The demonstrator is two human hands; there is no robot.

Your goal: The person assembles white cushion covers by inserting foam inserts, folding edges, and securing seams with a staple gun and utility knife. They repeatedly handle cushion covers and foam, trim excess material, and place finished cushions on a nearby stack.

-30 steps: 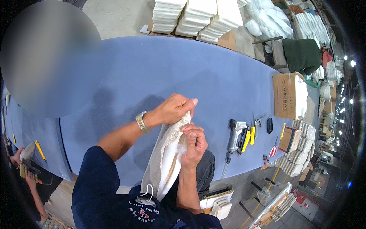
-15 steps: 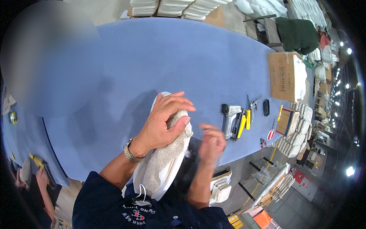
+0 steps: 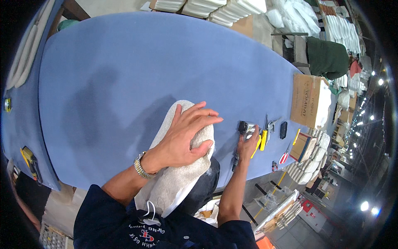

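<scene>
Left hand (image 3: 182, 137) bent across top of beige cushion (image 3: 184, 176), palm down, fingers spread, grip apart. Cushion slants from person's shirt (image 3: 174, 232) toward counter (image 3: 124, 54). Right hand (image 3: 248, 145) outstretched, on staple gun (image 3: 245, 127); cannot tell whether grip clamps. 0.5 s ago right hand blurred nearer cushion, off staple gun.

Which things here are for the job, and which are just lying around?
Seem to belong to the job:
the beige fabric-covered piece, under the left hand
the staple gun, at the right hand

Seem just lying about, untouched:
the red-handled scissors
the small black object
the cardboard box
</scene>
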